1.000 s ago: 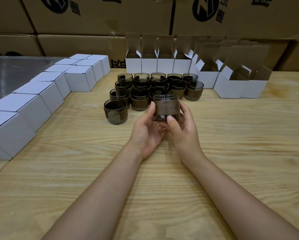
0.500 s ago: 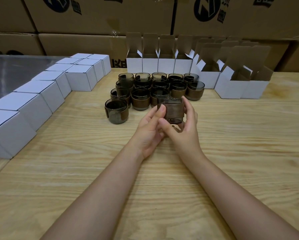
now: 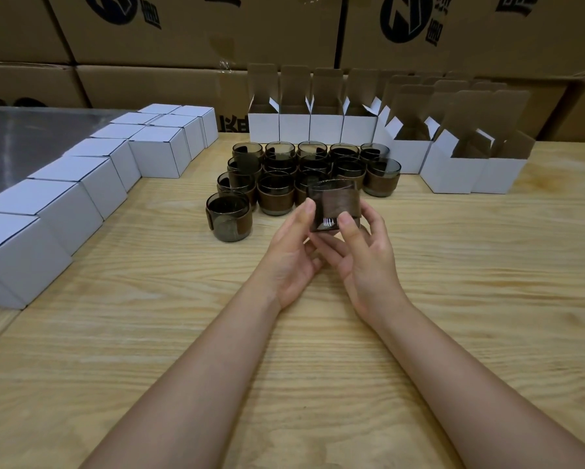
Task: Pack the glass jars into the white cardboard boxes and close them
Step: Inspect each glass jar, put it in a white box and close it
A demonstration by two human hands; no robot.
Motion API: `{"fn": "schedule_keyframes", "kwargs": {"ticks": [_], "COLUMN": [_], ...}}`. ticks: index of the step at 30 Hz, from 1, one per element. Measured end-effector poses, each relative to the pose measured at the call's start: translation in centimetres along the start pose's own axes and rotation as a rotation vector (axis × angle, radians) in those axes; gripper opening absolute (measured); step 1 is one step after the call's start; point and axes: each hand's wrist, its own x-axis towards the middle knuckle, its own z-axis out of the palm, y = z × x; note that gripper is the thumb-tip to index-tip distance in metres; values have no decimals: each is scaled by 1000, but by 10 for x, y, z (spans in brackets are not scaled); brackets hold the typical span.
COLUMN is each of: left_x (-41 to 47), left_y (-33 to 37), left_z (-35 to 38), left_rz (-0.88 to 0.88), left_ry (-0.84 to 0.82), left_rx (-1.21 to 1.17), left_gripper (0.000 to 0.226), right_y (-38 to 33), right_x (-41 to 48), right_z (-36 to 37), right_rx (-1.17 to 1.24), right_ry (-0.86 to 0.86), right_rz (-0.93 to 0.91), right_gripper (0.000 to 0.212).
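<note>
A smoky glass jar with a brown sleeve (image 3: pixel 334 204) is held just above the wooden table (image 3: pixel 453 265) between both hands. My left hand (image 3: pixel 292 247) touches its left side with the thumb up along it. My right hand (image 3: pixel 362 248) grips it, thumb on the front and fingers curled behind. Several more sleeved jars (image 3: pixel 277 194) stand clustered just beyond. Open white boxes (image 3: pixel 294 125) line the back, with more open boxes (image 3: pixel 453 170) at the back right.
Closed white boxes (image 3: pixel 81 194) run in a row along the left edge beside a grey metal surface (image 3: pixel 23 143). Large brown cartons (image 3: pixel 216 35) wall off the back. One jar (image 3: pixel 229 216) stands apart at the cluster's front left.
Both hands have turned the jar between them; the brown sleeve's face has shifted and my right thumb has moved onto the jar's lower front. The hands stayed in about the same place.
</note>
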Motion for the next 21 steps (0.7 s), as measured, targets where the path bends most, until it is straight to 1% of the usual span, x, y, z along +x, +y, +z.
{"fn": "schedule_keyframes", "kwargs": {"ticks": [2,5,8,11,13,14,18,21], "left_x": [0,4,5,6,7,6,3,2], "left_y": [-1,-2,-4,-6,-6,-5,-3,-2], "left_z": [0,-1,-2,-5,-6,-5,0,4], "left_rz": [23,44,68,85,100,100,76,78], "left_ry": [-8,-19,1,19,18,24,58,89], "left_rx": [-5,-54,-75,-106,-126,-137,-145,-133], "left_gripper": [66,55,43,39,37,39,67,71], "right_y": [1,0,0,1,3,4,6,6], "right_x": [0,0,-1,-3,-3,-2,0,1], "right_z": [1,0,1,0,-2,-2,-4,-3], "right_rx": [10,-61,-197,-371,-470,-503,-534,-496], "right_ry": [-13,-12,18,85,113,119,88,72], "right_rz": [16,8,-37,-121,-189,-210,-226,-224], "right_gripper": [57,55,56,64,64,63,58,51]}}
